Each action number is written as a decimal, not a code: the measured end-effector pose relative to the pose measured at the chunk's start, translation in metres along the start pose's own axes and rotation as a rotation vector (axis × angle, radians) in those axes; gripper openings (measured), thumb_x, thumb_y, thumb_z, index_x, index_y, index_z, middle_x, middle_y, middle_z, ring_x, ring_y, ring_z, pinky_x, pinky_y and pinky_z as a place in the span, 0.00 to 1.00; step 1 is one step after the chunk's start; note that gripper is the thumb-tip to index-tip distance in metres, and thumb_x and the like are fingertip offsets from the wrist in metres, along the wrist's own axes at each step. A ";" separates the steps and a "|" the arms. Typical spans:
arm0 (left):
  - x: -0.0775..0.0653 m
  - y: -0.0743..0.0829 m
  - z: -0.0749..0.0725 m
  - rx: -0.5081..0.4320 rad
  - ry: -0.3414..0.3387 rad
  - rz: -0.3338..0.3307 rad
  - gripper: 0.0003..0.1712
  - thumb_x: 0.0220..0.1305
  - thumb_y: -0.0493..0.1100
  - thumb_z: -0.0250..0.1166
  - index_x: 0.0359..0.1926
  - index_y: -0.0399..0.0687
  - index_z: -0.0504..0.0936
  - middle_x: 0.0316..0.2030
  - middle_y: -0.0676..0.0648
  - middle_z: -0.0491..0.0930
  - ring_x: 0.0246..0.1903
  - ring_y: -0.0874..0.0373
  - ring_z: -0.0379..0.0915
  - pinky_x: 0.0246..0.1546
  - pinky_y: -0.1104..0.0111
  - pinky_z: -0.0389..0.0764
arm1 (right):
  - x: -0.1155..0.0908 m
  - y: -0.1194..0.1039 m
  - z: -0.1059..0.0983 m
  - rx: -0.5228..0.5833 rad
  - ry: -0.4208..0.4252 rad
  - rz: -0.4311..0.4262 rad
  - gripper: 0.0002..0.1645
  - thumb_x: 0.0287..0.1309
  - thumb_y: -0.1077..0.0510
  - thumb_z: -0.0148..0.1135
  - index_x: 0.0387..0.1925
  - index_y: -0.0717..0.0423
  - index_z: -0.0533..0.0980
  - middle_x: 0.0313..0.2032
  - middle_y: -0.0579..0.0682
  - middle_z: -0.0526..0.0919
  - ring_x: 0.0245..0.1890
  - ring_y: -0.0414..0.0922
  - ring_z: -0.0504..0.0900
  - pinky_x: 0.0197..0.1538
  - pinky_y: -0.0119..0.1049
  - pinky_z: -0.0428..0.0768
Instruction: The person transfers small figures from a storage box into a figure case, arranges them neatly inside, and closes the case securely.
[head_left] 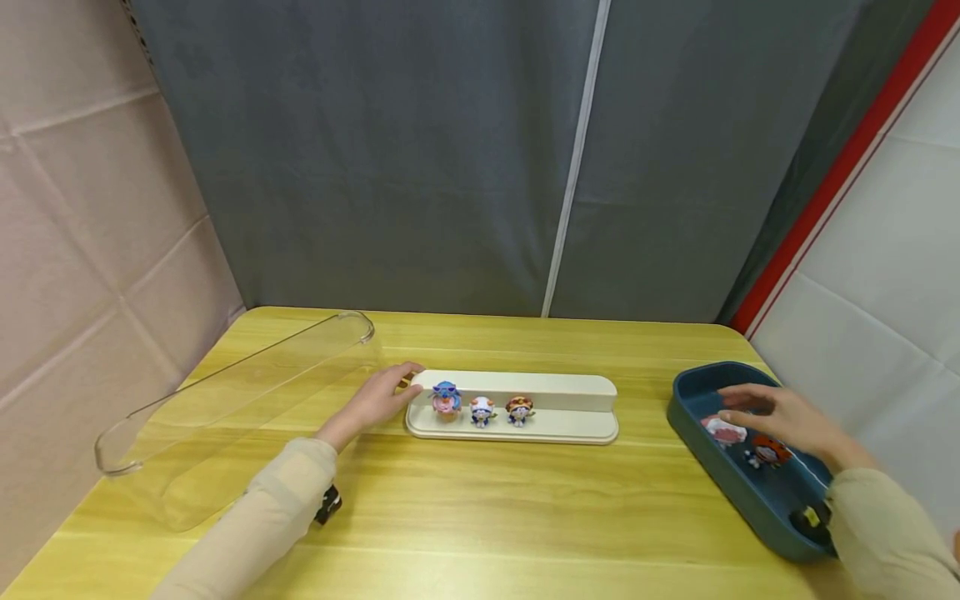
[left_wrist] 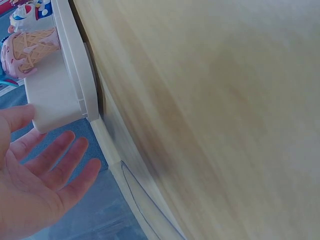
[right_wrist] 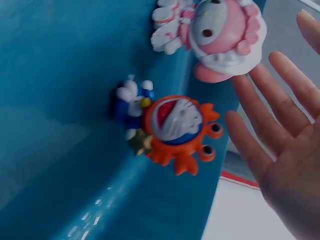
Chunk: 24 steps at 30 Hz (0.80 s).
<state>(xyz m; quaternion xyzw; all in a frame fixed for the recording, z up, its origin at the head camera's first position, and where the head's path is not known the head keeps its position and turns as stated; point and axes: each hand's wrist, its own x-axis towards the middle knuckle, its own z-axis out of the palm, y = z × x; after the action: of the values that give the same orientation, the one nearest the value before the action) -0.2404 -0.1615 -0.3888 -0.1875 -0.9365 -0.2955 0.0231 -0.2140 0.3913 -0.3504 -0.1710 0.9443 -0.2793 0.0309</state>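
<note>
Currently, the left hand [head_left: 375, 402] is at the left end of a white stand [head_left: 570, 425] on the desk [head_left: 525, 517], thumb and index finger at its corner, the other fingers spread. Three figurines stand on it: one topped in blue [head_left: 446, 402], a white-headed one [head_left: 482, 412] and a brown-hatted one [head_left: 519, 411]. The right hand [head_left: 783, 417] hangs over a blue tray [head_left: 708, 471], fingers extended and apart beside a pink-and-white figurine [head_left: 724, 431]; whether they touch it cannot be told. An orange crab-hooded figurine [head_left: 768, 452] lies nearby inside. A clear cover [head_left: 240, 408] lies left of the stand.
</note>
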 end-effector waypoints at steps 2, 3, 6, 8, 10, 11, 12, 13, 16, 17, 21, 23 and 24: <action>0.000 0.000 0.000 -0.001 0.000 -0.006 0.19 0.63 0.43 0.55 0.53 0.40 0.70 0.46 0.40 0.74 0.44 0.47 0.70 0.45 0.57 0.71 | -0.001 0.004 0.001 0.017 -0.017 0.007 0.27 0.56 0.51 0.57 0.53 0.64 0.69 0.44 0.59 0.76 0.36 0.30 0.74 0.33 0.30 0.76; 0.000 0.000 0.000 0.000 0.000 -0.009 0.19 0.63 0.43 0.54 0.53 0.40 0.70 0.46 0.40 0.74 0.44 0.48 0.70 0.45 0.57 0.71 | -0.001 0.007 0.002 0.027 -0.031 -0.001 0.26 0.57 0.52 0.56 0.53 0.65 0.68 0.44 0.59 0.76 0.36 0.31 0.74 0.33 0.30 0.76; -0.001 0.002 0.000 0.002 0.000 -0.008 0.19 0.63 0.43 0.54 0.53 0.40 0.70 0.46 0.41 0.74 0.44 0.48 0.70 0.46 0.57 0.71 | -0.002 0.011 0.003 0.062 -0.065 0.017 0.27 0.58 0.53 0.55 0.53 0.67 0.67 0.44 0.59 0.75 0.35 0.32 0.74 0.33 0.30 0.76; -0.001 0.002 0.000 0.004 0.000 -0.003 0.19 0.63 0.43 0.54 0.53 0.40 0.70 0.46 0.41 0.74 0.44 0.48 0.70 0.46 0.57 0.71 | -0.003 0.015 0.005 0.085 -0.095 0.040 0.27 0.58 0.53 0.54 0.53 0.69 0.66 0.44 0.59 0.75 0.34 0.34 0.74 0.32 0.31 0.76; -0.001 0.002 0.000 0.005 0.000 -0.003 0.19 0.63 0.43 0.54 0.53 0.40 0.70 0.46 0.41 0.74 0.44 0.48 0.70 0.45 0.57 0.71 | -0.003 0.018 0.007 0.131 -0.123 0.084 0.29 0.59 0.53 0.54 0.54 0.70 0.64 0.43 0.59 0.75 0.32 0.38 0.74 0.28 0.32 0.76; -0.001 0.002 0.000 0.003 0.000 -0.003 0.19 0.63 0.43 0.55 0.53 0.40 0.70 0.46 0.41 0.74 0.44 0.48 0.70 0.45 0.57 0.71 | -0.003 0.019 0.008 0.146 -0.136 0.103 0.30 0.59 0.53 0.54 0.55 0.71 0.63 0.43 0.59 0.75 0.31 0.39 0.74 0.26 0.33 0.76; -0.001 0.002 0.000 0.003 0.001 0.000 0.19 0.63 0.43 0.55 0.53 0.40 0.70 0.46 0.40 0.74 0.44 0.48 0.70 0.45 0.57 0.71 | -0.003 0.020 0.008 0.150 -0.143 0.114 0.30 0.59 0.53 0.54 0.55 0.71 0.63 0.43 0.60 0.74 0.31 0.40 0.74 0.25 0.34 0.75; -0.001 0.002 0.000 0.002 0.001 -0.003 0.19 0.63 0.43 0.55 0.53 0.40 0.70 0.46 0.40 0.74 0.44 0.48 0.70 0.45 0.57 0.71 | -0.003 0.021 0.009 0.165 -0.150 0.130 0.31 0.58 0.52 0.54 0.55 0.71 0.63 0.43 0.59 0.74 0.30 0.42 0.74 0.24 0.35 0.75; -0.001 0.002 0.000 -0.001 0.001 -0.009 0.19 0.63 0.43 0.55 0.53 0.40 0.70 0.46 0.41 0.74 0.44 0.48 0.70 0.45 0.57 0.71 | -0.003 0.022 0.011 0.192 -0.178 0.130 0.31 0.58 0.53 0.54 0.55 0.71 0.62 0.40 0.58 0.75 0.27 0.46 0.74 0.22 0.36 0.74; -0.001 0.002 0.000 -0.003 0.001 -0.009 0.19 0.63 0.43 0.55 0.53 0.40 0.70 0.46 0.40 0.74 0.44 0.48 0.70 0.45 0.57 0.71 | -0.002 0.023 0.011 0.191 -0.186 0.119 0.30 0.58 0.54 0.55 0.55 0.71 0.62 0.39 0.58 0.75 0.26 0.46 0.74 0.22 0.36 0.75; -0.001 0.002 0.000 -0.003 -0.002 -0.012 0.19 0.63 0.43 0.54 0.53 0.40 0.70 0.47 0.41 0.73 0.44 0.48 0.70 0.46 0.56 0.71 | -0.002 0.025 0.012 0.237 -0.230 0.081 0.30 0.57 0.57 0.55 0.54 0.73 0.61 0.35 0.56 0.73 0.22 0.47 0.73 0.20 0.36 0.74; -0.001 0.001 0.000 -0.002 -0.002 -0.008 0.19 0.63 0.43 0.54 0.53 0.40 0.70 0.47 0.41 0.73 0.44 0.48 0.70 0.46 0.56 0.71 | -0.002 0.025 0.012 0.242 -0.235 0.073 0.30 0.57 0.58 0.55 0.54 0.74 0.60 0.35 0.56 0.73 0.22 0.47 0.73 0.20 0.36 0.74; -0.001 0.001 0.000 -0.001 -0.002 -0.006 0.19 0.63 0.43 0.54 0.53 0.40 0.70 0.47 0.41 0.73 0.44 0.48 0.70 0.46 0.56 0.71 | -0.002 0.025 0.012 0.246 -0.236 0.073 0.30 0.57 0.58 0.55 0.54 0.74 0.60 0.35 0.56 0.73 0.22 0.47 0.73 0.20 0.35 0.74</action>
<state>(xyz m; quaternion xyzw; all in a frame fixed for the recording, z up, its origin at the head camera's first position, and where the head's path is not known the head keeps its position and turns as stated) -0.2388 -0.1613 -0.3882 -0.1851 -0.9369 -0.2957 0.0214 -0.2175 0.4055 -0.3741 -0.1629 0.8984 -0.3696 0.1726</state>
